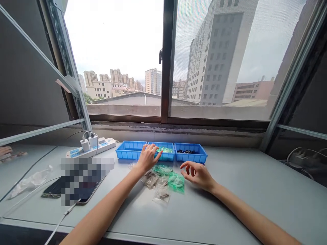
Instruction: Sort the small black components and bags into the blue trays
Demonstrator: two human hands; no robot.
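My left hand (148,157) reaches over the near edge of the middle blue bin (167,157), its thumb and fingers apart and nothing seen in them. Green packets (165,150) lie inside that bin. On the table in front, my right hand (198,175) hovers with loosely bent fingers, a gap showing between thumb and forefinger. Left of it are green plastic packets (176,182) and several clear bags (161,194) holding small greyish parts. The right-hand blue bin (191,158) contains small black pieces. Part of the middle bin is hidden behind my left hand.
The left blue bin (130,153) stands in the same row. A white power strip (103,147) with chargers, a phone (52,188), a partly blurred tablet-like device (95,185), cables and crumpled plastic (32,182) occupy the left side. Another person's hand (9,153) shows at far left.
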